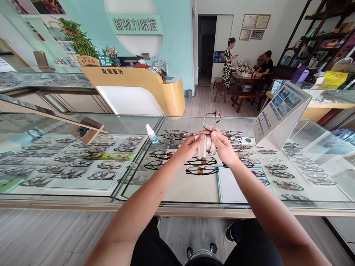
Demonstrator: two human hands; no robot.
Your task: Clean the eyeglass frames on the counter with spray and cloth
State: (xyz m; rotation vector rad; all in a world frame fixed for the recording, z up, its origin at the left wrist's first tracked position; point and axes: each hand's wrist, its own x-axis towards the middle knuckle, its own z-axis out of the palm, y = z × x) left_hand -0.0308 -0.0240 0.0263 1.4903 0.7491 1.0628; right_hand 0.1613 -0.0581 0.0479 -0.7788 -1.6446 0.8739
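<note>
A pair of dark-framed glasses (210, 121) is held upright above the glass counter, between my two hands. My left hand (193, 145) is closed on a pale cloth (204, 145), its thumb pressed on top near the glasses. My right hand (222, 145) pinches the frame of the glasses from the other side, fingers partly hidden by the cloth. One lens and a temple with a red part stick up over my fingertips. A white spray bottle (151, 133) with a blue label stands on the counter, left of my hands.
Rows of glasses (202, 170) lie inside the glass display counter (177, 208). A mirror-like wooden stand (86, 130) is at the left, a slanted display board (280, 114) at the right. Beyond are a yellow reception desk (174, 96) and two people by a table.
</note>
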